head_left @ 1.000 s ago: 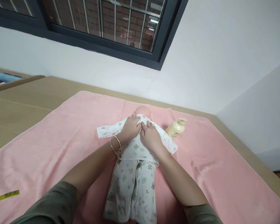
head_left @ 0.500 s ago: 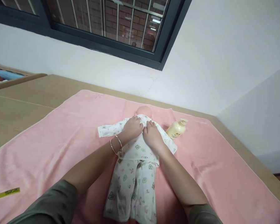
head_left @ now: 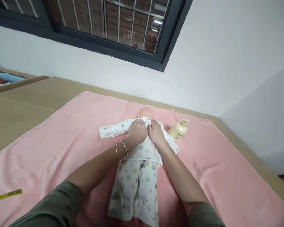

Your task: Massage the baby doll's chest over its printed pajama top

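A doll in a white shirt (head_left: 144, 153) and matching printed trousers (head_left: 125, 189) lies stretched out, its bald head (head_left: 146, 112) at the far end. My left hand (head_left: 137, 130), with two thin bangles (head_left: 121, 150) at the wrist, rests on the upper part of the shirt. Beside it my right hand (head_left: 156, 132) lies on the same part, nearly touching the left. The fingers of both hands point away from me over the cloth, slightly bent. Their undersides are hidden. A pale yellow pump bottle (head_left: 178, 130) stands close to the doll, right of my right hand.
A pink blanket (head_left: 68, 138) covers much of the wooden surface (head_left: 26, 104). At the left lies a yellow strip (head_left: 7, 195) with dark print. Behind are a white wall (head_left: 191, 91) and a dark-framed window (head_left: 142, 60).
My hands have shifted slightly on the doll's upper shirt, their fingers looking more bent. The left hand has moved a little to the right. Doll and bottle stay in about the same place.
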### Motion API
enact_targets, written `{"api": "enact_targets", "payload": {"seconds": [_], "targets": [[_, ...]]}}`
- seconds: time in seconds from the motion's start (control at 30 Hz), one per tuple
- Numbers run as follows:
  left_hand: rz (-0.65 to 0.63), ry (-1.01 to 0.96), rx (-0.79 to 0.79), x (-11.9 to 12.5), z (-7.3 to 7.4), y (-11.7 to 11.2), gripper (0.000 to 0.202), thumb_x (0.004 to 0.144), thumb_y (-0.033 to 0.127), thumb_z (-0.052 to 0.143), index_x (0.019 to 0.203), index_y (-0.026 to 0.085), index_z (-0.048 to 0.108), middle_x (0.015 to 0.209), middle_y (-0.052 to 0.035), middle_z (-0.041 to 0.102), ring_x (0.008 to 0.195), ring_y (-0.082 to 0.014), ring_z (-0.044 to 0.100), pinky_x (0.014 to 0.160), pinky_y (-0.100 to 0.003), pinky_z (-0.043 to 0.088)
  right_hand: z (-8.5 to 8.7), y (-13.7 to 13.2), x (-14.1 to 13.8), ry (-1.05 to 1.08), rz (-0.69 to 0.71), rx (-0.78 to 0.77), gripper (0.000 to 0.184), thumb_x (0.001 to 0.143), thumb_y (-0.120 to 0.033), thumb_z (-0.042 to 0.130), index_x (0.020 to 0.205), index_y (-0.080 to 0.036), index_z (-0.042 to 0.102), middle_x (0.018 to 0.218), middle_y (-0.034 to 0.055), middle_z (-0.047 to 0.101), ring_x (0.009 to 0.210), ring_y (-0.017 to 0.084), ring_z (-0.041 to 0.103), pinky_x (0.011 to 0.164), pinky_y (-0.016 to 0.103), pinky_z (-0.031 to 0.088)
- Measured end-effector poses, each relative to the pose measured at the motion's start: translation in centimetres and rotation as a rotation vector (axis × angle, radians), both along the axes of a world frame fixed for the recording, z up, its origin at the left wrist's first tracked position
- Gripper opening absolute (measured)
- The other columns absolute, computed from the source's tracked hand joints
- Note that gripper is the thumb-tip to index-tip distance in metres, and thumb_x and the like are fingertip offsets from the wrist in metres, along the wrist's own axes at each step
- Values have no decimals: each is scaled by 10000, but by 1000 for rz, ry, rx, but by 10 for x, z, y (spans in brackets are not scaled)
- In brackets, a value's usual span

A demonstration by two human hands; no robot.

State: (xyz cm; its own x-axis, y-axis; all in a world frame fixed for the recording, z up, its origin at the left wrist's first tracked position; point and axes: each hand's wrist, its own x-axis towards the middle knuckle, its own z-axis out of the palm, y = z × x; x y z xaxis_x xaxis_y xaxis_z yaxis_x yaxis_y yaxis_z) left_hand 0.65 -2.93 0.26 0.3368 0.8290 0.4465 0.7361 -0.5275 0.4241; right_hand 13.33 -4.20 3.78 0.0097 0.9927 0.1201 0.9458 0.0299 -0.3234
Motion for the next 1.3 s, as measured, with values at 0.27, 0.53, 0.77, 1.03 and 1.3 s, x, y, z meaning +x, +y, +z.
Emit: {"api": "enact_targets", "payload": {"seconds": [0.27, 0.53, 0.77, 1.03, 1.3], "targets": [[72, 46, -16, -6, 6, 3, 427, 965, 210, 418, 1346, 92, 572, 1392, -201, 626, 1354, -336, 520, 1162, -503, 356, -1, -5, -5, -51, -26, -5, 587, 1044, -266, 284, 1550, 12, 389, 1631, 234, 388, 1553, 315, 305, 1265, 473, 216], [98, 44, -29, -4, 10, -2, 374, 964, 197, 424, 1292, 125, 588, 1357, -177, 640, 1320, -323, 538, 1143, -484, 379, -2, -5, -4, -48, -21, 12, 577, 1045, -261, 288, 1540, 10, 406, 1620, 234, 407, 1542, 318, 325, 1262, 479, 220], [104, 82, -56, -5, 16, -5, 373, 972, 194, 421, 1297, 112, 585, 1374, -171, 636, 1318, -310, 540, 1148, -473, 385, -4, -4, -4, -49, -20, 20, 579, 1042, -260, 293, 1537, 16, 410, 1611, 243, 415, 1535, 318, 337, 1261, 473, 220], [109, 96, -68, -4, 17, -5, 406, 984, 199, 408, 1343, 94, 567, 1402, -173, 619, 1351, -311, 521, 1172, -471, 362, -2, -5, -6, -72, -28, 21, 568, 1044, -262, 289, 1531, -4, 424, 1585, 238, 459, 1508, 309, 382, 1240, 465, 243], [110, 104, -68, -5, 17, -4, 422, 994, 213, 392, 1365, 97, 556, 1428, -173, 609, 1365, -305, 515, 1180, -470, 357, -3, -6, -6, -83, -17, 25, 561, 1046, -257, 290, 1524, 0, 431, 1578, 242, 466, 1504, 305, 387, 1237, 464, 246]]}}
